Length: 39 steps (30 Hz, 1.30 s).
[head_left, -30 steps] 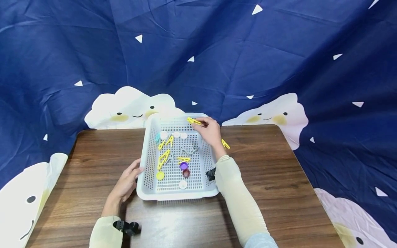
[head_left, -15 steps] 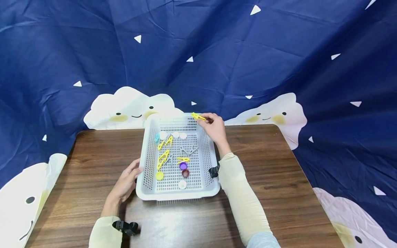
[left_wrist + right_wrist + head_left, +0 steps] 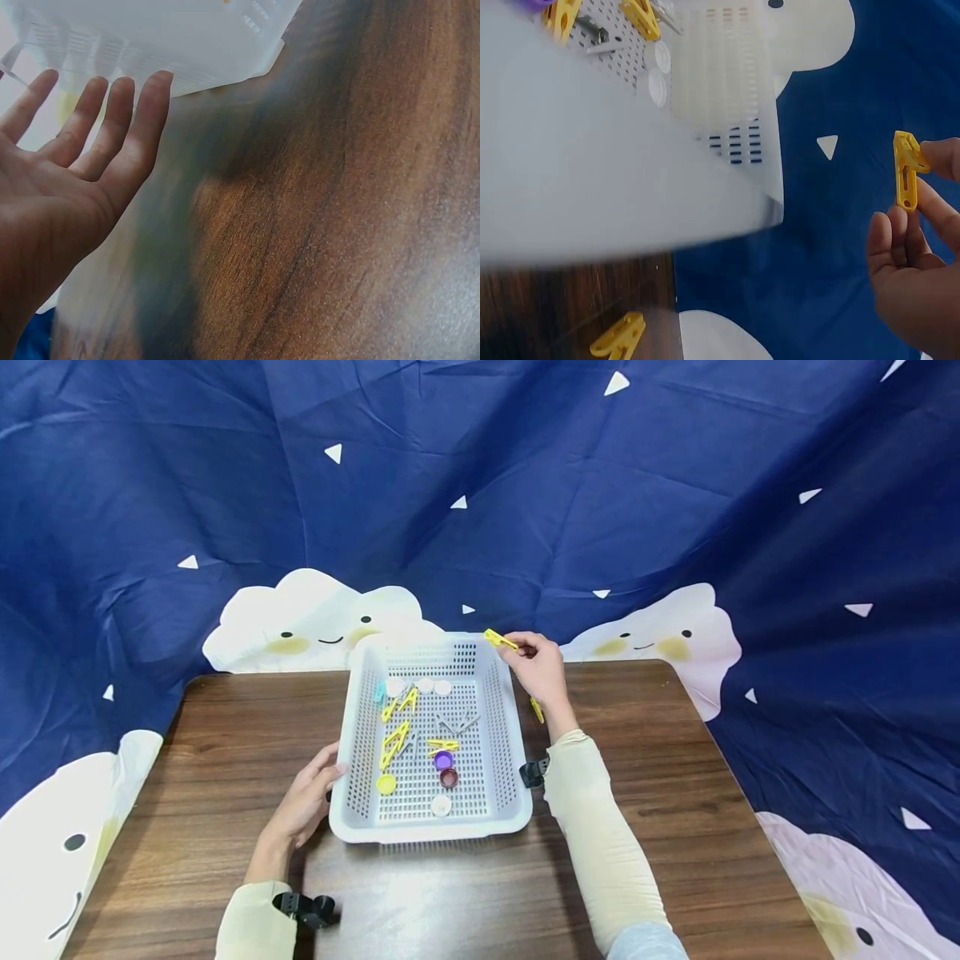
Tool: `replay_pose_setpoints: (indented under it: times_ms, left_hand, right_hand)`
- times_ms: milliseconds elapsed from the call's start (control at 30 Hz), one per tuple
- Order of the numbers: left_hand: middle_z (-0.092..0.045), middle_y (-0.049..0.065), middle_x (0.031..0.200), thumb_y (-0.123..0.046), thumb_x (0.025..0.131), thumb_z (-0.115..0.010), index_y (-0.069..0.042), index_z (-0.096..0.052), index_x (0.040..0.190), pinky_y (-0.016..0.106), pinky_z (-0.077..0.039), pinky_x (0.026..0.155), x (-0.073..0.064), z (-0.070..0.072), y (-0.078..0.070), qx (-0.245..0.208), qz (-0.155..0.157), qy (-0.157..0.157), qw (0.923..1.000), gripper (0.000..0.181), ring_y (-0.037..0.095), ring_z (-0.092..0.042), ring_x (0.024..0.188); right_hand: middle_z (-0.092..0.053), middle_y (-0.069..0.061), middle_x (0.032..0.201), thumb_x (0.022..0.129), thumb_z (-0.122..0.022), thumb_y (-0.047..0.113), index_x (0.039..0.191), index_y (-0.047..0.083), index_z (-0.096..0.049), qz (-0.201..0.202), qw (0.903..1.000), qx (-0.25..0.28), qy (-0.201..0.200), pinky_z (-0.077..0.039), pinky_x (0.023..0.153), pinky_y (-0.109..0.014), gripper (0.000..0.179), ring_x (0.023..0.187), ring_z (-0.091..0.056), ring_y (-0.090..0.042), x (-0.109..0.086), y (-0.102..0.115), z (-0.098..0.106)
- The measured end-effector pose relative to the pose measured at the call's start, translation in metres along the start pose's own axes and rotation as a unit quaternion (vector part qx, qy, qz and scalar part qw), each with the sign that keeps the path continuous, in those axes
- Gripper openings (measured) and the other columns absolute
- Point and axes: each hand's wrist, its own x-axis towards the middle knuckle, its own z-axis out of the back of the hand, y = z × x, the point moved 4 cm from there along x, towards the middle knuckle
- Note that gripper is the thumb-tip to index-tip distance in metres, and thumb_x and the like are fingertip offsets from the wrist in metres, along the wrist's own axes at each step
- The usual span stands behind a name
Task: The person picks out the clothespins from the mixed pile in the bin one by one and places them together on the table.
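Note:
My right hand (image 3: 542,670) pinches a yellow clothespin (image 3: 501,639) between thumb and fingers, above the back right corner of the white plastic basket (image 3: 431,835). In the right wrist view this clothespin (image 3: 906,176) shows whole, held upright at the fingertips. My left hand (image 3: 306,797) is at the basket's left side, one fingertip on the rim. Its fingers (image 3: 120,112) are loosely extended against the outer wall in the left wrist view. Inside the basket lie yellow clothespins (image 3: 395,745), grey clothespins (image 3: 457,724), and white bottle caps (image 3: 425,686).
Another yellow clothespin (image 3: 537,710) lies on the wooden table (image 3: 660,777) right of the basket. The basket also holds a purple cap (image 3: 444,761), a dark red cap (image 3: 448,778), a yellow cap (image 3: 386,785) and a teal piece (image 3: 380,692). A blue cloth (image 3: 480,527) hangs behind.
My right hand has moved right with the pinched yellow clothespin, from over the basket's back part to its back right corner. The left hand and the basket have stayed put.

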Motion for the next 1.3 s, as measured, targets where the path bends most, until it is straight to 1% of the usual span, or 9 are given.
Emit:
replay_pose_setpoints:
  times_ms: [200,433,567,800,1033,1133,1300]
  left_hand:
    - [-0.039,0.026,0.152,-0.020,0.107,-0.044,-0.010,-0.031,0.158,0.051,-0.052,0.091,-0.001,0.001,0.000,-0.002,0.003,-0.002,1.0000,0.053,0.031,-0.054,0.125]
    - [-0.038,0.027,0.151,-0.022,0.107,-0.045,-0.010,-0.031,0.158,0.052,-0.053,0.091,-0.002,0.001,0.000,0.001,0.002,-0.003,1.0000,0.054,0.026,-0.058,0.121]
    - [-0.038,0.026,0.152,-0.022,0.107,-0.045,-0.010,-0.031,0.158,0.051,-0.052,0.092,-0.001,0.001,0.000,0.002,0.006,-0.003,1.0000,0.054,0.026,-0.057,0.121]
    - [-0.039,0.025,0.153,-0.021,0.107,-0.043,-0.011,-0.031,0.158,0.051,-0.051,0.093,-0.002,0.000,0.002,0.001,0.011,-0.007,0.9999,0.053,0.029,-0.054,0.126]
    - [-0.038,0.025,0.154,-0.023,0.108,-0.044,-0.012,-0.029,0.159,0.050,-0.052,0.094,-0.002,0.001,0.002,0.008,0.014,-0.005,0.9999,0.055,0.034,-0.052,0.129]
    - [-0.039,0.026,0.153,-0.023,0.107,-0.045,-0.012,-0.030,0.159,0.050,-0.052,0.093,-0.001,0.001,0.002,0.005,0.012,-0.003,0.9999,0.055,0.035,-0.052,0.129]
    - [-0.038,0.027,0.153,-0.023,0.107,-0.045,-0.011,-0.030,0.159,0.051,-0.052,0.093,-0.001,0.000,0.001,0.001,0.005,-0.001,1.0000,0.055,0.036,-0.052,0.129]
  right_hand:
    - [-0.065,-0.010,0.090,0.088,-0.077,0.010,0.106,-0.001,-0.076,0.001,0.9998,-0.016,-0.010,-0.043,0.070,-0.023,0.022,0.079,-0.054,-0.015,0.000,-0.011,0.009]
    - [-0.065,-0.009,0.089,0.086,-0.078,0.014,0.106,0.000,-0.077,-0.012,0.9992,-0.033,-0.018,-0.044,0.071,-0.024,0.023,0.079,-0.055,-0.016,-0.002,-0.026,0.019]
    - [-0.065,-0.008,0.087,0.086,-0.078,0.015,0.105,0.000,-0.077,-0.010,0.9981,-0.057,-0.020,-0.045,0.072,-0.025,0.024,0.078,-0.056,-0.016,-0.003,-0.036,0.023]
    - [-0.066,-0.011,0.091,0.085,-0.079,0.015,0.105,0.000,-0.077,-0.028,0.9969,-0.070,-0.022,-0.045,0.074,-0.026,0.025,0.081,-0.057,-0.017,-0.007,-0.051,0.030]
    - [-0.069,-0.013,0.094,0.086,-0.078,0.016,0.108,0.002,-0.077,-0.037,0.9938,-0.102,-0.025,-0.046,0.076,-0.027,0.026,0.082,-0.059,-0.018,-0.010,-0.067,0.037]
    - [-0.069,-0.013,0.094,0.086,-0.078,0.017,0.108,0.002,-0.077,-0.046,0.9926,-0.109,-0.029,-0.046,0.076,-0.028,0.027,0.082,-0.059,-0.018,-0.012,-0.073,0.040]
    - [-0.068,-0.014,0.095,0.085,-0.078,0.016,0.108,0.002,-0.077,-0.060,0.9918,-0.106,-0.037,-0.044,0.076,-0.027,0.027,0.083,-0.058,-0.018,-0.013,-0.082,0.044]
